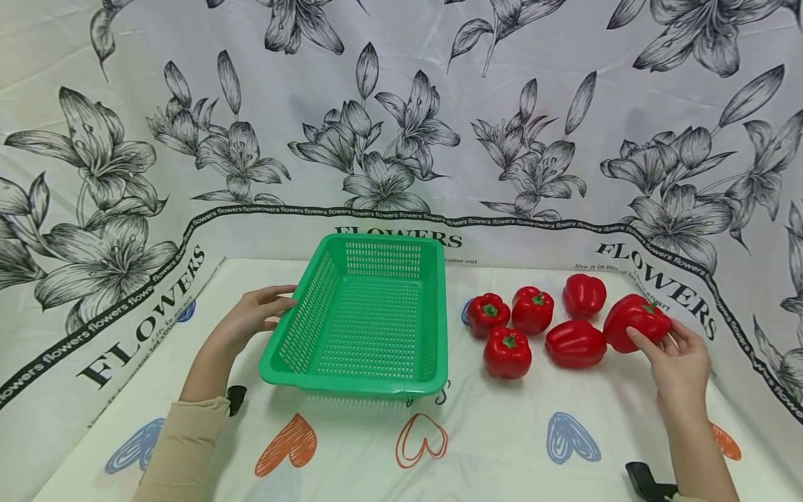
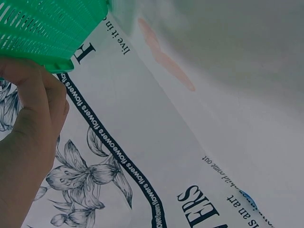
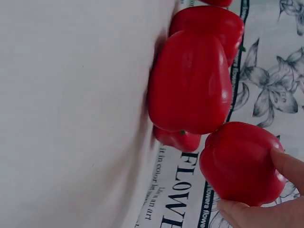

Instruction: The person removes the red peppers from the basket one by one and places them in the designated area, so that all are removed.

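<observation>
A green plastic basket (image 1: 366,328) with slotted walls stands in the middle of the head view, its bare inside showing. My left hand (image 1: 258,314) holds its left rim, the fingers bent at the edge; in the left wrist view the fingers (image 2: 45,90) are partly hidden by the basket wall (image 2: 47,33). On the right, my right hand (image 1: 680,355) grips a red bell pepper (image 1: 630,321) between thumb and fingers. Up close in the right wrist view, this held pepper (image 3: 240,164) overlaps the lower edge of another bell pepper (image 3: 190,85).
Several more red bell peppers sit between basket and right hand, among them one (image 1: 488,314) nearest the basket, a front one (image 1: 507,354) and one lying on its side (image 1: 575,344). A flower-printed cloth (image 1: 502,432) covers the table and rises behind as a backdrop.
</observation>
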Demonstrator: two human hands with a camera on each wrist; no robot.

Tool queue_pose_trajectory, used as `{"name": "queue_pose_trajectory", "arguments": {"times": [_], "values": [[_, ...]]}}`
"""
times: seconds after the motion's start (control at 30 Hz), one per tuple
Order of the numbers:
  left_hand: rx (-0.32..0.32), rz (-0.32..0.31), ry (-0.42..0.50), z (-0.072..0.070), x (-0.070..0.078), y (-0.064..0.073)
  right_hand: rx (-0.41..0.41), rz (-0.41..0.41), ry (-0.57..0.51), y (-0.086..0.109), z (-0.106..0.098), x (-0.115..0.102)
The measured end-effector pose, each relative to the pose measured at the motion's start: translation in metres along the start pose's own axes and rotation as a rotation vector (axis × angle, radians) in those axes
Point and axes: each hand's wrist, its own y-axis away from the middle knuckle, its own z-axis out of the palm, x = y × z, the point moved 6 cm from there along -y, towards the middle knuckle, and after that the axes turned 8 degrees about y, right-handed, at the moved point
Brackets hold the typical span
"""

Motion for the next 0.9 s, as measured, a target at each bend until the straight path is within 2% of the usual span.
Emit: {"name": "queue_pose_trajectory", "arguments": {"times": [0.17,0.53,0.67,0.9], "values": [[0.001,0.004,-0.003,-0.001,-0.001,0.0,0.034,0.004,-0.045,-0.008,-0.002,0.002],[-0.004,-0.002,0.001,0.0,-0.001,-0.002,0.047,0.041,-0.036,-0.014,-0.004,0.005],[-0.001,-0.003,0.005,0.0,-0.001,-0.002,0.017,0.048,0.038,-0.024,-0.001,0.013],[-0.001,0.0,0.0,0.0,-0.002,-0.002,-0.036,0.043,0.153,-0.058,0.0,0.041]]}}
